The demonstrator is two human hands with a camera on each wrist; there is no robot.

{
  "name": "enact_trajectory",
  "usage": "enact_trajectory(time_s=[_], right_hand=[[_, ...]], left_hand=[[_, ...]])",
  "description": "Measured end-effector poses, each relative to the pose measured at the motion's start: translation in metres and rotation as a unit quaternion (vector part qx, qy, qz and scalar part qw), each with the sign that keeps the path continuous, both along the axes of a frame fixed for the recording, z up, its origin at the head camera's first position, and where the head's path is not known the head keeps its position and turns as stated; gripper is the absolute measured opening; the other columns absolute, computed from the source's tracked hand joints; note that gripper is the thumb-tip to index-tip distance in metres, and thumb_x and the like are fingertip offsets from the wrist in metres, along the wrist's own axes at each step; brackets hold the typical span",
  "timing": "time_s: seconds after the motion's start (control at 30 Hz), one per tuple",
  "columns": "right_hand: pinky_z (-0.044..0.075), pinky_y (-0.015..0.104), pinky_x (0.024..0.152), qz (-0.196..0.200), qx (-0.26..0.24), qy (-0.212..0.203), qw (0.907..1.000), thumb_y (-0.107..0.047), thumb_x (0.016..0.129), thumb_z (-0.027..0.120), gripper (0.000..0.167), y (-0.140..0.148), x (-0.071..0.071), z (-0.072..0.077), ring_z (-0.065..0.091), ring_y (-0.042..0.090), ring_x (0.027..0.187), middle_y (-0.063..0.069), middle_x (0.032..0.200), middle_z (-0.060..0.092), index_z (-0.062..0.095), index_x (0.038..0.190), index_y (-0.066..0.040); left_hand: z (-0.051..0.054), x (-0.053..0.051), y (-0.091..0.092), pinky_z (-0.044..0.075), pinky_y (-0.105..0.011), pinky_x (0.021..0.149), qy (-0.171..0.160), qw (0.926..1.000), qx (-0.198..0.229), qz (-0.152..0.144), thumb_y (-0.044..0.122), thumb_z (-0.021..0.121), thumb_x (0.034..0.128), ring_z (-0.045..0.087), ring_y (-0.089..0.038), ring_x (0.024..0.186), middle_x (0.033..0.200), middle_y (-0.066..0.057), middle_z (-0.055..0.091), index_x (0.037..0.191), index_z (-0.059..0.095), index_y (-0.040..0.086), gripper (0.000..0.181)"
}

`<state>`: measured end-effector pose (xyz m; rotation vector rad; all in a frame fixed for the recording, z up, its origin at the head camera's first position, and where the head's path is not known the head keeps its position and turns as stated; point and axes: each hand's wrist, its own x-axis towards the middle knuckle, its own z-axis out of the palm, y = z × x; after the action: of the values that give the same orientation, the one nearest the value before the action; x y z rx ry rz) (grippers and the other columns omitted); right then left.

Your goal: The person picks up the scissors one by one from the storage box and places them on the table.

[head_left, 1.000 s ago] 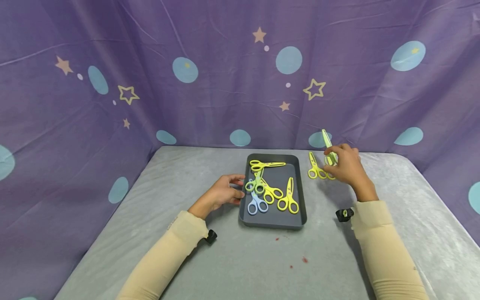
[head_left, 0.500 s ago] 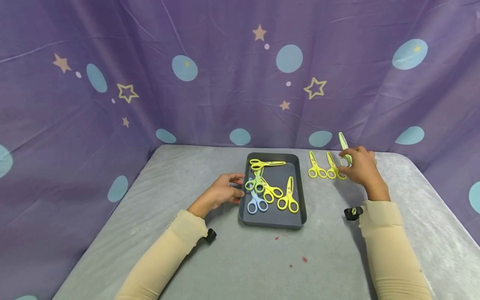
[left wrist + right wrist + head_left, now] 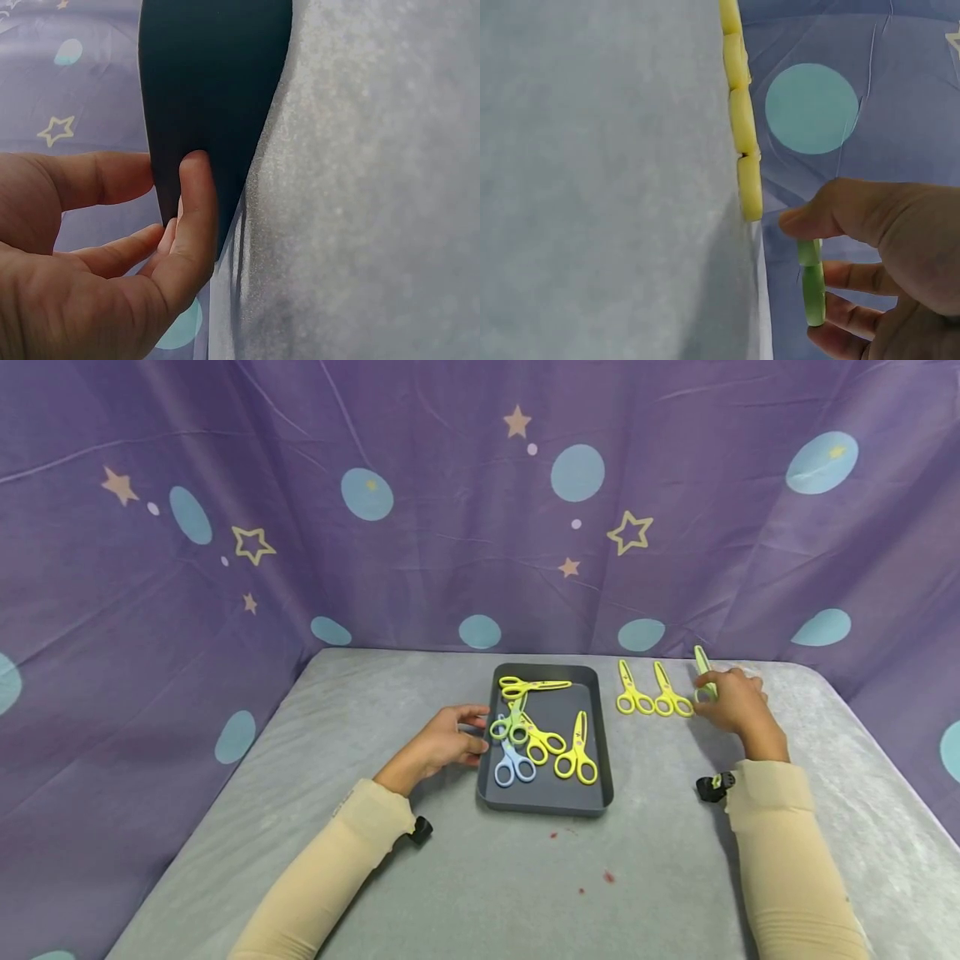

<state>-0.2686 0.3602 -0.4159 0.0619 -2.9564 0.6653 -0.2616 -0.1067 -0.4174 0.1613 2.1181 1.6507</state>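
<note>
The table (image 3: 480, 877) extends broadly before the gray tray (image 3: 545, 805); 2 sleeves (image 3: 322, 872) are cut off below. The left hand (image 3: 442, 742), fingers parted, touches the tray's left wall. Inside, 5 scissors (image 3: 577, 762) partly overlap. The right hand (image 3: 735, 700) pinches green scissors (image 3: 814, 292), partly covered, beside 2 yellow pairs (image 3: 672, 701) near the far edge.

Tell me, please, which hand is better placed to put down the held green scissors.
Probably the right hand: it holds the green scissors near yellow scissors; the left hand touches the tray.
</note>
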Motion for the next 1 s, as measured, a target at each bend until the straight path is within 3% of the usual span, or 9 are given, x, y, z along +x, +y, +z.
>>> enact_trajectory(time_s=[0.2, 0.37, 0.53, 0.73, 1.0], right_hand=[[0.038, 0.072, 0.083, 0.01, 0.008, -0.051, 0.9986, -0.012, 0.087, 0.073, 0.046, 0.004, 0.0, -0.001, 0.036, 0.067, 0.111, 0.043, 0.125, 0.045, 0.062, 0.128, 0.007], [0.038, 0.075, 0.085, 0.016, 0.007, -0.071, 0.9974, -0.014, 0.088, 0.071, 0.048, 0.007, -0.002, -0.004, 0.035, 0.067, 0.113, 0.043, 0.128, 0.043, 0.062, 0.13, 0.005], [0.04, 0.077, 0.083, 0.024, 0.013, -0.072, 0.9971, -0.015, 0.087, 0.071, 0.046, 0.01, -0.004, -0.008, 0.038, 0.067, 0.11, 0.044, 0.127, 0.047, 0.063, 0.128, 0.005], [0.036, 0.072, 0.088, 0.062, 0.024, -0.051, 0.9964, -0.01, 0.085, 0.071, 0.043, 0.012, -0.006, -0.011, 0.051, 0.062, 0.112, 0.039, 0.12, 0.061, 0.064, 0.122, 0.011], [0.037, 0.07, 0.087, 0.072, 0.03, -0.057, 0.9954, -0.01, 0.086, 0.071, 0.044, 0.014, -0.008, -0.013, 0.053, 0.06, 0.114, 0.039, 0.122, 0.06, 0.063, 0.124, 0.01]], left_hand=[[-0.001, 0.0, -0.001, 0.063, -0.039, 0.073, 0.004, 1.0, 0.002, -0.006, -0.014, 0.066, 0.0892, 0.063, -0.02, 0.082, 0.138, -0.02, 0.049, 0.154, 0.045, 0.004, 0.07], [0.001, 0.0, -0.001, 0.063, -0.039, 0.073, 0.0, 1.0, 0.003, -0.006, -0.014, 0.066, 0.0893, 0.064, -0.02, 0.082, 0.139, -0.02, 0.049, 0.154, 0.045, 0.005, 0.07], [0.001, 0.0, 0.0, 0.063, -0.04, 0.073, -0.001, 1.0, 0.003, -0.006, -0.014, 0.067, 0.0892, 0.064, -0.021, 0.084, 0.138, -0.02, 0.049, 0.154, 0.044, 0.004, 0.071], [0.001, 0.0, -0.001, 0.063, -0.04, 0.074, -0.005, 1.0, 0.005, -0.006, -0.014, 0.067, 0.0895, 0.064, -0.02, 0.084, 0.138, -0.02, 0.049, 0.154, 0.044, 0.004, 0.071], [0.0, 0.0, 0.0, 0.064, -0.04, 0.074, -0.001, 1.0, 0.009, -0.001, -0.015, 0.067, 0.0886, 0.064, -0.02, 0.082, 0.138, -0.021, 0.049, 0.153, 0.045, 0.004, 0.071]])
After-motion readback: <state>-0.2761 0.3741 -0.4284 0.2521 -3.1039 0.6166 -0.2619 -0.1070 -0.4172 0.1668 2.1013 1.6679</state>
